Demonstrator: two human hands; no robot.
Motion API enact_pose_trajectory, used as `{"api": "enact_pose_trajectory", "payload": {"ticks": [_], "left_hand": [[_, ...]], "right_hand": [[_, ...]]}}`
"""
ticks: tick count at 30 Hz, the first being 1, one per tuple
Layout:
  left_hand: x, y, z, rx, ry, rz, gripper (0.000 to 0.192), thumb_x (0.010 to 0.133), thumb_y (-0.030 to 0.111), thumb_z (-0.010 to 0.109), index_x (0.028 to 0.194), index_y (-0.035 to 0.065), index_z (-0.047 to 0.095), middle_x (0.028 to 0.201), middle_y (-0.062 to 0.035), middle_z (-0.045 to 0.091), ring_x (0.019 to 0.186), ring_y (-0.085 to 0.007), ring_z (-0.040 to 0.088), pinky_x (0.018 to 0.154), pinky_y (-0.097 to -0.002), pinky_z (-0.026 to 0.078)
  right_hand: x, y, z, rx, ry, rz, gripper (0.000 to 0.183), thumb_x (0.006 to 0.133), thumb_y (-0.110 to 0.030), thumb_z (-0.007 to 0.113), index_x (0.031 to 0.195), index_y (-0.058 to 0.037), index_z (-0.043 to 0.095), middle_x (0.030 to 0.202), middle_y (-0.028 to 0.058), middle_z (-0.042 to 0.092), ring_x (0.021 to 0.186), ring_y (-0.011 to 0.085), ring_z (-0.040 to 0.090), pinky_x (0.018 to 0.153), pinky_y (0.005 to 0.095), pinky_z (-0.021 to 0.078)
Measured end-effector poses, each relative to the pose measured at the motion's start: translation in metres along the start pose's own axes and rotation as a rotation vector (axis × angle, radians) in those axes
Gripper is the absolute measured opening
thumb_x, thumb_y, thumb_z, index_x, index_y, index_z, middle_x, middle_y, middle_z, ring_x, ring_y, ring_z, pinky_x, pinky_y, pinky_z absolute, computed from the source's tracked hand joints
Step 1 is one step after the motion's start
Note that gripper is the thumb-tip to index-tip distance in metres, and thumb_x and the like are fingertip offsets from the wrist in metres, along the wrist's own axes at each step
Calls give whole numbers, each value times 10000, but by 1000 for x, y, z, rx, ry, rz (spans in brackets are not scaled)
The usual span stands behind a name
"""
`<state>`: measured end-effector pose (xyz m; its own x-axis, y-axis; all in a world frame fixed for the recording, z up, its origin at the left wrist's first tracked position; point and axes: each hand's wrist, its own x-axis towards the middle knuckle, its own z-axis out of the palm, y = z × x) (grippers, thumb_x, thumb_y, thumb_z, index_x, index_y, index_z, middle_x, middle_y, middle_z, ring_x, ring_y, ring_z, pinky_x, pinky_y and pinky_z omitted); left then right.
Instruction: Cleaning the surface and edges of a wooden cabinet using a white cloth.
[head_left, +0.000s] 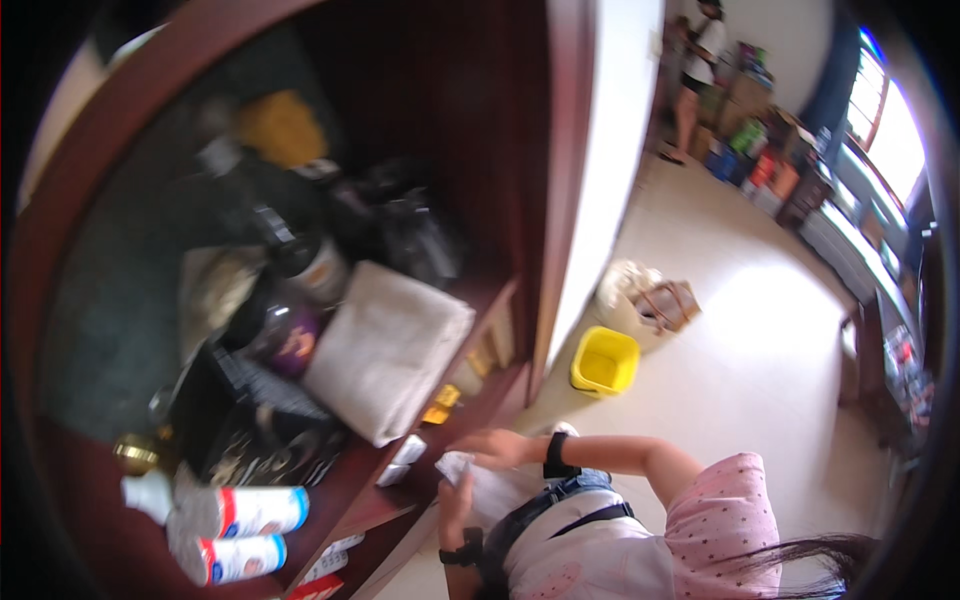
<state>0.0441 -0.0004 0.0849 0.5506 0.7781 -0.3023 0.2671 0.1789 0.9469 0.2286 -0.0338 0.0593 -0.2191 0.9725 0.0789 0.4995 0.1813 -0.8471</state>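
A whitish cloth (506, 489) hangs between my hands in front of a dark red wooden cabinet (330, 536). My left hand (454, 504) grips its near side, thumb raised. Over its far edge lies my right hand (491, 448), fingers stretched across the cloth and partly blurred. Both wrists wear black bands. On the cabinet shelf closest to my hands, a folded pale grey cloth (394, 352) sits by a black box (255, 427). Below it, small white boxes (403, 459) and a yellow packet (441, 405) occupy a lower shelf.
Two white bottles with red and blue labels (262, 513) lie at the shelf's near end. Dark bottles (292, 337) crowd farther in. A yellow bucket (604, 367) and bags (664, 307) stand on the floor. A person (699, 60) stands far back beside piled boxes.
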Motion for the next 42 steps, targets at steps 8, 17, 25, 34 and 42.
{"api": "enact_pose_trajectory", "payload": {"ticks": [8, 17, 25, 34, 42], "left_hand": [[16, 107, 104, 167, -575, 396, 324, 811, 244, 627, 998, -16, 576, 912, -180, 612, 856, -283, 606, 742, -360, 461], [33, 172, 133, 666, -273, 596, 269, 800, 191, 621, 1000, 13, 613, 944, -179, 629, 844, -354, 609, 745, -357, 472], [26, 190, 170, 873, 287, 706, 233, 735, 136, 649, 910, -9, 601, 833, -161, 572, 769, -364, 576, 658, -426, 456], [13, 269, 170, 430, 661, 999, 232, 654, 43, 697, 872, 22, 623, 816, -118, 594, 760, -290, 582, 702, -362, 463], [115, 375, 201, 301, 1306, 1398, 681, 798, -3, 417, 1381, -50, 68, 1379, -309, 171, 1268, -450, 265, 1055, -549, 151]], "right_hand": [[-111, 40, -85, 712, 53, 583, 660, 915, -539, 350, 1257, 15, 459, 1246, 155, 501, 1137, 239, 469, 980, 342, 354], [-162, 26, -201, 770, 258, 343, 569, 844, -355, 610, 1229, 39, 467, 1105, 75, 560, 1004, 141, 508, 892, 300, 400], [-131, 3, -250, -205, 955, 38, 194, 688, -118, 726, 812, -37, 601, 734, 62, 491, 664, 216, 504, 662, 302, 428], [-98, -92, -304, -219, 1356, -329, 173, 708, 40, 635, 863, 2, 569, 780, 99, 548, 661, 197, 537, 593, 277, 429], [3, -128, -322, -308, 1345, -524, 753, 801, -169, 589, 1380, 51, 162, 1381, 292, 131, 1257, 414, 291, 994, 482, 294]]}}
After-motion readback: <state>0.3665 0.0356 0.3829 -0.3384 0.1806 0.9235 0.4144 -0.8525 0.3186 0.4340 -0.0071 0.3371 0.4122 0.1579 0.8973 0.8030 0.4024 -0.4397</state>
